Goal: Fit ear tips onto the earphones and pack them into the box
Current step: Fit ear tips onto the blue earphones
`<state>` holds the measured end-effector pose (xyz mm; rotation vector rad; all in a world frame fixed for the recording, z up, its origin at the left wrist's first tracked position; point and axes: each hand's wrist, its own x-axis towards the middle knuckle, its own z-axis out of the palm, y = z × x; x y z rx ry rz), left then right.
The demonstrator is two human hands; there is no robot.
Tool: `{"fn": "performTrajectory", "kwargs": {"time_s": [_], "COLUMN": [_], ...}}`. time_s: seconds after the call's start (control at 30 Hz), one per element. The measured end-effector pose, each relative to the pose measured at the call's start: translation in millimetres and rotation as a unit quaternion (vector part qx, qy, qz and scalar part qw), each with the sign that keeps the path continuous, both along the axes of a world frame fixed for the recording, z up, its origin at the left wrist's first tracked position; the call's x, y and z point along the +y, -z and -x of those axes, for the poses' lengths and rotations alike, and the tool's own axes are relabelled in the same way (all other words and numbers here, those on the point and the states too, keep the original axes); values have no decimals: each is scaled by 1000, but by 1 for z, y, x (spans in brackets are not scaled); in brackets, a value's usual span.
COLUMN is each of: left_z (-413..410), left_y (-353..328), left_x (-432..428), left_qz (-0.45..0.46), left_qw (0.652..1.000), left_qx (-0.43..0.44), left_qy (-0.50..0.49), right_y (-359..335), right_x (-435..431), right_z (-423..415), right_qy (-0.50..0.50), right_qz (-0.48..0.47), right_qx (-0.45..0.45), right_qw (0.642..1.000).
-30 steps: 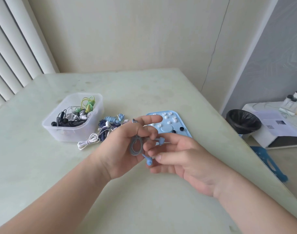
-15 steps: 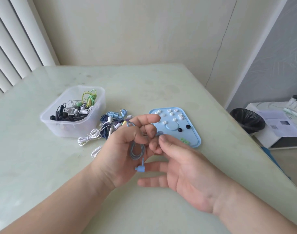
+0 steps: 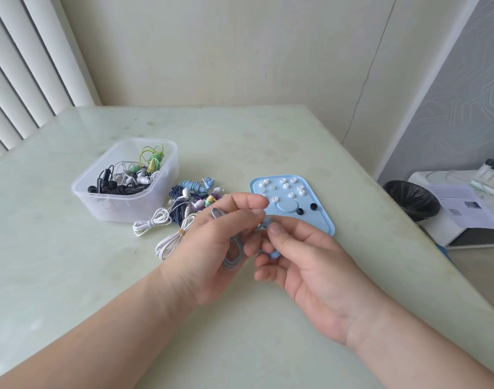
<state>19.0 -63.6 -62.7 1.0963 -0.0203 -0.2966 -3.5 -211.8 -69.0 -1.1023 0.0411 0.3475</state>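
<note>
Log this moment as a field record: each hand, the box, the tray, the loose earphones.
left hand: holds the coiled cable of the pale blue wired earphones
right hand: pinches one blue earbud
clear plastic box: holds black, white and green earphones
light blue plastic tray: white ear tips, two black ear tips
loose earphones pile: on the pale green table, between box and tray

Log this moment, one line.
left hand: holds coiled blue-grey earphone cable | right hand: pinches blue earbud | blue plastic tray: white and black ear tips
</note>
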Motion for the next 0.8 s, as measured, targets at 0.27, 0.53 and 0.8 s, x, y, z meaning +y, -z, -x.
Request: {"fn": "performTrajectory", "kwargs": {"time_s": [0.27, 0.53, 0.8], "left_z": [0, 1, -2], "left_y": [13, 17, 18], "left_x": [-1, -2, 2], "left_qz": [-209, -272, -253], "left_qw": [968, 936, 940], "left_qx": [-128, -218, -216], "left_qy": [-60, -53, -75], "right_y": [2, -2, -9], "right_x": [-18, -32, -32], "right_z": [-10, -14, -12], "right_qy": [47, 3, 13], "right_qz": [70, 34, 0], "right_qx": [-12, 20, 27], "right_qw": [996, 999, 1000]}}
